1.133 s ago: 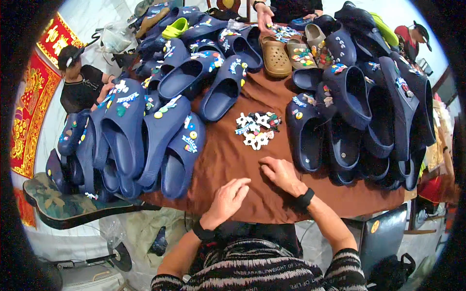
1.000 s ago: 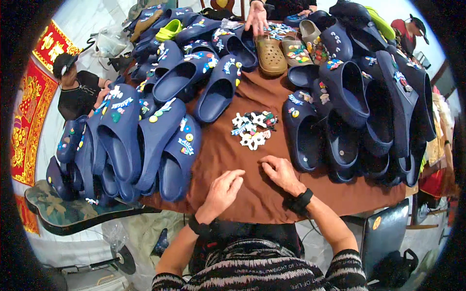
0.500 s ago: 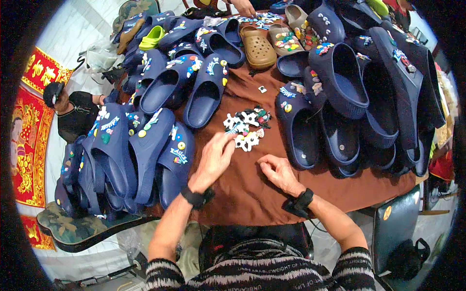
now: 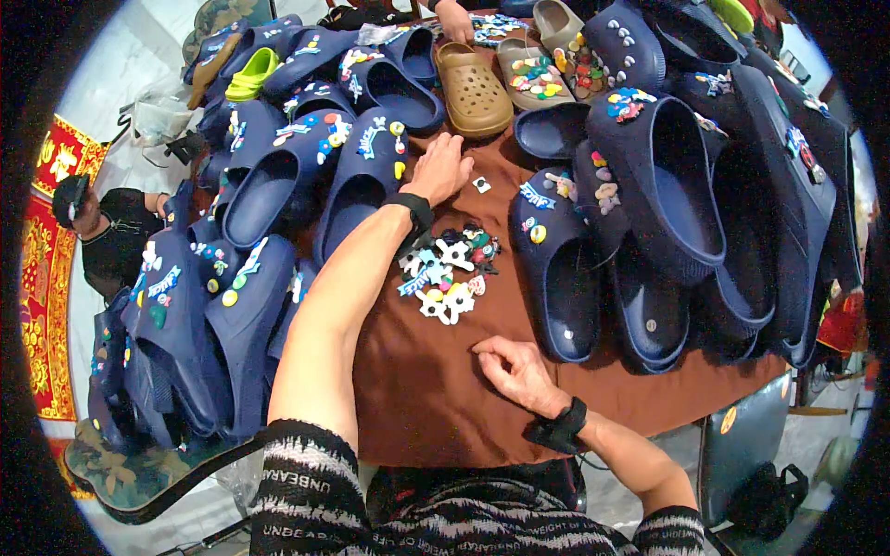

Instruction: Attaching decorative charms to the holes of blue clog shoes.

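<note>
My left hand [image 4: 442,170] reaches forward over the brown cloth, fingers extended, its fingertips just short of a brown clog [image 4: 475,91]. I see nothing held in it. Below its wrist lies a pile of shoe charms [image 4: 449,269]: white flower-like shapes, a blue lettered ribbon, and black, red and green pieces. A small white charm [image 4: 481,184] sits alone right of my left hand. Lower on the cloth rests my right hand [image 4: 521,375], fingers curled in and thumb against them. Whatever its fingers may hold is hidden.
Navy clogs with charms crowd the left side [image 4: 278,190] and right side [image 4: 561,287] of the brown cloth [image 4: 426,389]. A lime green clog [image 4: 252,74] lies far left. Another person's hand [image 4: 454,20] is at the far edge by more charms [image 4: 501,30]. One person sits at left.
My left hand has moved off the charm pile, forward toward the brown clog. My right hand stays curled on the cloth near the front. The whole view has shifted slightly.
</note>
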`<state>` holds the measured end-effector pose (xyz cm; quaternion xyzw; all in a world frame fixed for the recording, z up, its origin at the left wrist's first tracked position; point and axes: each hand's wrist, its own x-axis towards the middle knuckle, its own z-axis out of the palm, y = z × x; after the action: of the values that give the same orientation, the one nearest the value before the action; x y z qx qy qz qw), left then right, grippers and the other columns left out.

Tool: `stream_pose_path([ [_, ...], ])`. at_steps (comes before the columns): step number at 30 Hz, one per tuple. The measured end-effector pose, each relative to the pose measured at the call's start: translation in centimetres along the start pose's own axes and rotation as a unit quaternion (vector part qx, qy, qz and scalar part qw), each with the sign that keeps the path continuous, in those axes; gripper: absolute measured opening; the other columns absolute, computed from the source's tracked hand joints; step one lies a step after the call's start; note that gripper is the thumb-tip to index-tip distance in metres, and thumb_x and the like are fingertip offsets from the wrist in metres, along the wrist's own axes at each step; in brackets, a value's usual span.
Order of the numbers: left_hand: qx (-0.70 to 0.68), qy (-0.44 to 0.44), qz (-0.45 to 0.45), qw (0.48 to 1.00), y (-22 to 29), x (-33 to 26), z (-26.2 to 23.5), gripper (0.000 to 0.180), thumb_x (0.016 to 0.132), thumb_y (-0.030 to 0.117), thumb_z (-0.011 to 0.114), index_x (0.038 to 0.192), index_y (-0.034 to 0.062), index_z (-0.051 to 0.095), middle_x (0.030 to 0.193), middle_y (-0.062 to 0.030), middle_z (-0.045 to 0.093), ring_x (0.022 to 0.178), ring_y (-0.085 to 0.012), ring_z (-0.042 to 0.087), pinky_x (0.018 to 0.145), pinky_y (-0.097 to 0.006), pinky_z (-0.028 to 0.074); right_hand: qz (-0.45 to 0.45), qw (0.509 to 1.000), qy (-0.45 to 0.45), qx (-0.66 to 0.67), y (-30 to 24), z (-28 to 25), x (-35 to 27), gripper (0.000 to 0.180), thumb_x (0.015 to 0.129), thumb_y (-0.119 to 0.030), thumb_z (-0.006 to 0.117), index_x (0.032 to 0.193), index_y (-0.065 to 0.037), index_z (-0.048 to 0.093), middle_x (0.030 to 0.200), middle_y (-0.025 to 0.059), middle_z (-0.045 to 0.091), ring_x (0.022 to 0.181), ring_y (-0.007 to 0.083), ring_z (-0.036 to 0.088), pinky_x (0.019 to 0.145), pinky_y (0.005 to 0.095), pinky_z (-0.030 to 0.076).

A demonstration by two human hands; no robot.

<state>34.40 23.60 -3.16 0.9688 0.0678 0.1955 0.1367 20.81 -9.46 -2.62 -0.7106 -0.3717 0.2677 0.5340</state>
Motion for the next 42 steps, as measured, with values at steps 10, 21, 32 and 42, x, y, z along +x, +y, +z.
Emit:
stream_pose_path([
  [10,-0.074,-0.014,0.197,0.977,5.2,-0.8,2.5,0.029,0.092,0.023,0.065,0.116,0.0051,0.065,0.104,-0.0150,0.062,0.100,-0.0364,0.060,0.088,-0.047,0.051,0.009,1.000,0.008,0.004,0.5,-0.5,-0.2,0.015,0.091,-0.010,0.065,0.103,-0.004,0.072,0.077,0.0158,0.069,0.062,0.0231,0.068,0.059,0.0352,0.053],
  [21,0.096,-0.151,0.241,0.954,7.3,4.0,2.4,0.041,0.094,0.023,0.054,0.135,0.0243,0.055,0.105,-0.0218,0.061,0.080,-0.0376,0.070,0.064,-0.048,0.058,-0.026,0.999,0.012,-0.013,0.8,0.1,0.0,0.014,0.092,-0.010,0.065,0.104,-0.004,0.072,0.078,0.0156,0.070,0.064,0.0239,0.069,0.058,0.0344,0.053],
  [32,0.116,-0.087,0.208,0.967,5.3,-0.4,1.4,0.024,0.088,0.017,0.063,0.107,0.0058,0.058,0.101,-0.0152,0.063,0.093,-0.0323,0.068,0.069,-0.046,0.058,0.012,0.999,0.010,-0.033,0.8,0.4,-0.3,0.014,0.093,-0.008,0.065,0.103,-0.003,0.073,0.076,0.0117,0.069,0.065,0.0178,0.065,0.060,0.0323,0.051],
  [42,0.098,-0.189,0.092,0.973,7.1,-6.7,-6.6,0.025,0.092,0.024,0.061,0.109,0.0064,0.065,0.108,-0.0174,0.065,0.105,-0.0386,0.064,0.084,-0.054,0.054,0.021,0.999,0.020,0.021,2.7,0.2,-0.2,0.015,0.096,-0.009,0.062,0.103,0.002,0.070,0.077,0.0090,0.067,0.069,0.0133,0.061,0.065,0.0307,0.050],
])
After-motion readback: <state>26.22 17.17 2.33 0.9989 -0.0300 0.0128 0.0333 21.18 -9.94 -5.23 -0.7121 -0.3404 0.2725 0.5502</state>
